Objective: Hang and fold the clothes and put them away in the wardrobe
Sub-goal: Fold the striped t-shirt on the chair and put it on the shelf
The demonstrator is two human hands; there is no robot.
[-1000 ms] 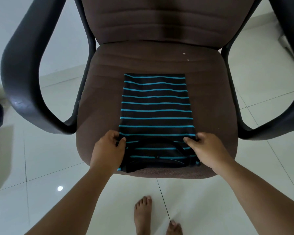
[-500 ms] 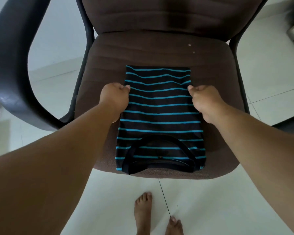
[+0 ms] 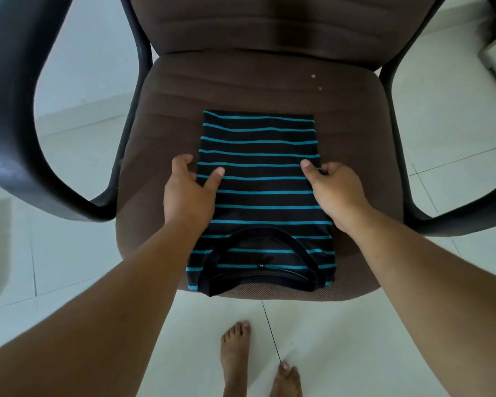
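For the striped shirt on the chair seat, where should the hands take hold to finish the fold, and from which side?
Grip the striped shirt at its two long side edges, about midway, each hand coming in from its own side. It lies flat as a narrow rectangle, collar nearest the person, and the left hand and right hand already sit at those edges, thumbs on top.

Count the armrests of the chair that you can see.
2: the left armrest beside the seat, the right armrest opposite, partly cut off by the frame.
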